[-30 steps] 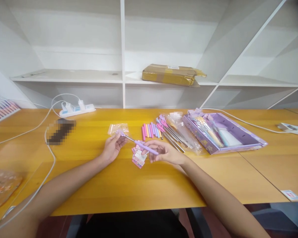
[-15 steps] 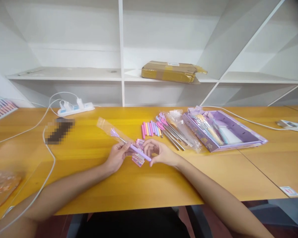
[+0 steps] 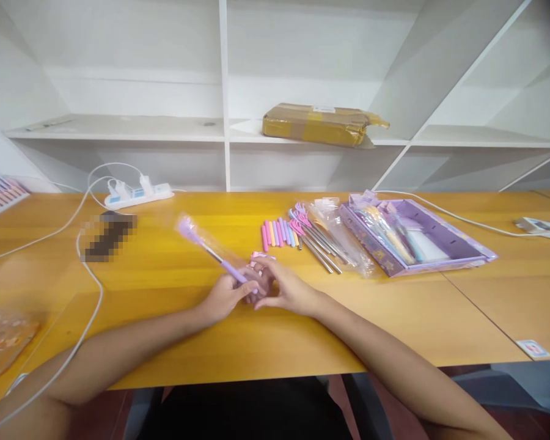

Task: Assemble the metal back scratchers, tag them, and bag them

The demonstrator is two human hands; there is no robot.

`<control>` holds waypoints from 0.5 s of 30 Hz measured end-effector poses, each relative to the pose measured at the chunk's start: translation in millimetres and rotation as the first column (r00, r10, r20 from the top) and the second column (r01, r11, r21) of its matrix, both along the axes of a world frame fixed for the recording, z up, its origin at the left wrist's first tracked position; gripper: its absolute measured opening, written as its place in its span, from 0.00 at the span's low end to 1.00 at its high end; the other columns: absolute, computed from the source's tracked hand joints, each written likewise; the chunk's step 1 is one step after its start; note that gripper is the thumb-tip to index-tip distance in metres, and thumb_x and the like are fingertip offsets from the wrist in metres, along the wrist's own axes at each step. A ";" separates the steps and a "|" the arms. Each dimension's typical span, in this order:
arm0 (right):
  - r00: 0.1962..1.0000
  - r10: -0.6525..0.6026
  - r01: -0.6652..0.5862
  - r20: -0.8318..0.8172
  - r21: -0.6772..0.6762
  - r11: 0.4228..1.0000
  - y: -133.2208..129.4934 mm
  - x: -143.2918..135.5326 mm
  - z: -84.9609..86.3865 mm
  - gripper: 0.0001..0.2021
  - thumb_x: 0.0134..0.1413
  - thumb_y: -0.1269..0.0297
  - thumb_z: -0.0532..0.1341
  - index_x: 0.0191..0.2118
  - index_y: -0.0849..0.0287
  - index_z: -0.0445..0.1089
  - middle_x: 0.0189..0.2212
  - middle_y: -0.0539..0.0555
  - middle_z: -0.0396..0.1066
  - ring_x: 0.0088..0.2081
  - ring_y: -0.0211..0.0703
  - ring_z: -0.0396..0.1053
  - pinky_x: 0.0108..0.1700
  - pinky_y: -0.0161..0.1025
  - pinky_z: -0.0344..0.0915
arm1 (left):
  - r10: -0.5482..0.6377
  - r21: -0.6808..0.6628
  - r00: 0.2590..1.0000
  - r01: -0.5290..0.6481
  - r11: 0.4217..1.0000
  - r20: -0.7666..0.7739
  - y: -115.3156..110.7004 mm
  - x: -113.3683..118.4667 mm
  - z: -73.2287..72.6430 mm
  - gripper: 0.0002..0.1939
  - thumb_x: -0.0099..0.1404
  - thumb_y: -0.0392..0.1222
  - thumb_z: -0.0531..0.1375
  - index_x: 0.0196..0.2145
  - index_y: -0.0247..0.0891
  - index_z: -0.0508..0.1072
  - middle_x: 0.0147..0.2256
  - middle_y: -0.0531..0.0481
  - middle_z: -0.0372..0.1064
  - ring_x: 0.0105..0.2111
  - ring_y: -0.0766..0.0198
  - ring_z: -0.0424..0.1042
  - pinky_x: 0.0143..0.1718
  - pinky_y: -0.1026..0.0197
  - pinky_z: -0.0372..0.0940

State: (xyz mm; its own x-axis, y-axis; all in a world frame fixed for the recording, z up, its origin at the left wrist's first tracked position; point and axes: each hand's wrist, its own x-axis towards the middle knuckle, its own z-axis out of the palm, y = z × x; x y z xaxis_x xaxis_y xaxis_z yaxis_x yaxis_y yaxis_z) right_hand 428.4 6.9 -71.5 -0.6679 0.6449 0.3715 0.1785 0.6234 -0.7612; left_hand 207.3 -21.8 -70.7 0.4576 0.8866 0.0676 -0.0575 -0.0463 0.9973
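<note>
My left hand (image 3: 229, 296) is closed around the purple handle of a back scratcher (image 3: 231, 269), its thumb lying along the handle. The scratcher's claw-shaped head points away to the upper left, inside a clear plastic sleeve (image 3: 205, 235). Close beside the handle's near end, my right hand (image 3: 288, 286) curves with thumb and fingers apart; whether it touches the sleeve is unclear. Partly hidden behind the hands lies a pink printed card (image 3: 259, 255). Beyond them are a row of coloured handle grips (image 3: 279, 233) and several metal rods (image 3: 318, 244) with pink and purple claw heads.
A purple box (image 3: 462, 260) at the right holds wrapped scratchers, with clear sleeves (image 3: 355, 256) beside it. A power strip (image 3: 140, 195) and white cable (image 3: 101, 293) lie left. A taped carton (image 3: 316, 125) rests on the shelf. An orange printed bag (image 3: 4, 342) sits far left.
The scratcher has swung slightly upward and left, its handle end now against my left palm. My right hand has moved a little left and down, its thumb coming off the handle end.
</note>
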 end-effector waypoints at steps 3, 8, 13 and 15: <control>0.999 0.006 -0.010 0.035 0.137 0.990 -0.4 7.3 5.9 0.54 0.50 0.52 0.77 0.75 0.45 0.45 0.62 0.63 0.61 0.43 0.45 0.74 0.47 0.47 0.77 | 0.049 -0.040 0.999 -0.049 0.998 0.015 4.8 -3.0 -5.3 0.26 0.69 0.65 0.60 0.43 0.36 0.74 0.29 0.49 0.75 0.22 0.67 0.68 0.25 0.63 0.62; 0.994 -0.062 0.005 0.087 0.545 0.838 -1.5 12.9 13.1 0.18 0.66 0.63 0.66 0.60 0.50 0.70 0.56 0.61 0.64 0.49 0.45 0.71 0.48 0.43 0.73 | 0.072 -0.013 0.995 -0.073 0.997 -0.071 10.8 -7.6 -18.0 0.29 0.72 0.67 0.54 0.31 0.36 0.69 0.22 0.54 0.65 0.21 0.69 0.62 0.24 0.64 0.56; 0.992 -0.086 -0.008 0.087 0.749 0.662 -2.7 11.2 21.2 0.05 0.70 0.65 0.62 0.46 0.54 0.76 0.44 0.55 0.74 0.43 0.40 0.71 0.44 0.38 0.66 | 0.089 -0.050 0.996 -0.088 0.995 0.017 16.0 -6.1 -18.8 0.26 0.71 0.66 0.58 0.37 0.37 0.68 0.26 0.55 0.68 0.21 0.70 0.62 0.23 0.65 0.57; 0.992 -0.069 -0.036 0.107 0.754 0.656 -2.9 9.7 23.8 0.05 0.70 0.64 0.62 0.45 0.55 0.76 0.42 0.54 0.77 0.42 0.40 0.71 0.44 0.39 0.64 | 0.118 -0.073 0.991 -0.112 0.991 0.071 17.5 -4.7 -15.5 0.25 0.70 0.65 0.60 0.43 0.37 0.68 0.27 0.55 0.70 0.20 0.70 0.64 0.23 0.65 0.58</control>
